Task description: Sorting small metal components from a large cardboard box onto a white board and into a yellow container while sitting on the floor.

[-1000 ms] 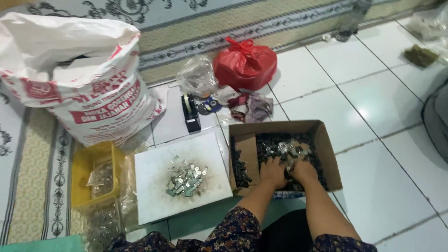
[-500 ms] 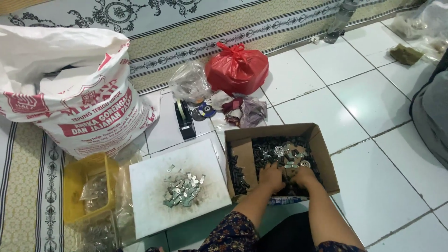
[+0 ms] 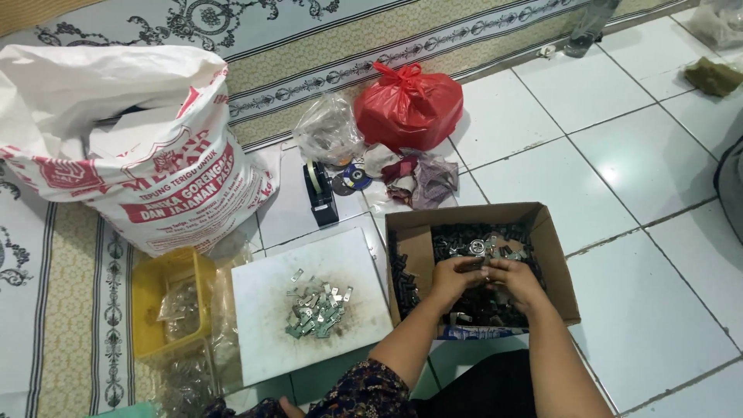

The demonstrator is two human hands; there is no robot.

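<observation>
- An open brown cardboard box (image 3: 553, 255) sits on a glossy white tiled floor, directly in front of the person; its flaps are folded outward.
- The box is filled with small dark parts (image 3: 495, 306) and a few shiny silver metal pieces (image 3: 480, 246) heaped near its far wall.
- Both hands are inside the box, pressed close together over the parts.
- The left hand (image 3: 451, 276) has its fingers curled and pinched around a small dark piece; what exactly it is cannot be told.
- The right hand (image 3: 517, 280) is curled the same way, its fingertips meeting those of the left hand on that piece.
- Just left of the box lies a flat white board (image 3: 263, 340), smudged grey, bearing a loose pile of small bent metal clips (image 3: 316, 311).
- Further left of the box stands a yellow plastic tub (image 3: 147, 286) holding clear bags.
- Beyond the board, well left of the box, slumps a large woven white sack (image 3: 139, 147) with red print, its mouth open.
- Just behind the box lie a black tape dispenser (image 3: 320, 193), crumpled cloth scraps (image 3: 422, 176), a clear plastic bag (image 3: 329, 130) and a knotted red plastic bag (image 3: 408, 107).
</observation>
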